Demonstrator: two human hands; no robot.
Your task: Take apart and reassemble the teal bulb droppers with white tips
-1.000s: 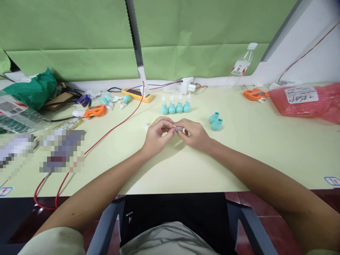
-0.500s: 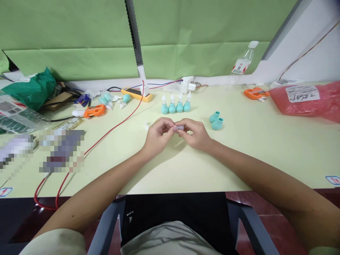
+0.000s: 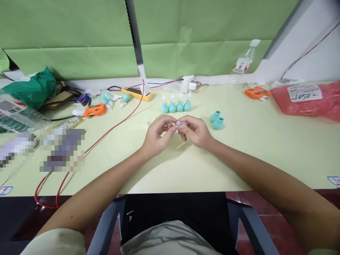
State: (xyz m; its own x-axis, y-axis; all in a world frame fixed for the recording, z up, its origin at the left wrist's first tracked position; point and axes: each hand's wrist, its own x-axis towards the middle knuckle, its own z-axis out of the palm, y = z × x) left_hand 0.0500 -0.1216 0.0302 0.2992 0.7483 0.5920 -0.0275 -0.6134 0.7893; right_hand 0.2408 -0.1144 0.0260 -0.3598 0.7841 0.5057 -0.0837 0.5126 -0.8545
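Observation:
Over the middle of the table, my left hand (image 3: 157,136) and my right hand (image 3: 196,131) meet fingertip to fingertip. Both pinch a small clear plastic piece (image 3: 182,123), partly hidden by the fingers, so its exact shape cannot be made out. Just beyond the hands stands a row of several teal squeeze bulbs (image 3: 172,107) with whitish pointed tips, all upright. Two teal bulbs without tips (image 3: 217,123) sit right of my right hand, their open necks showing. A small whitish clear part (image 3: 148,125) lies beside my left hand.
At left are an orange-handled tool (image 3: 95,110), a green plastic bag (image 3: 39,86), small bagged parts (image 3: 106,100) and a red cable (image 3: 114,129). A yellow-and-black device (image 3: 132,93) lies at the back. On the right are a clear bottle (image 3: 243,65), an orange tool (image 3: 257,92) and a red bag (image 3: 302,101).
The fingers of my right hand have shifted and turned the clear piece, with one lower finger now spread downward. My left hand stays nearly in place. The table items have not moved.

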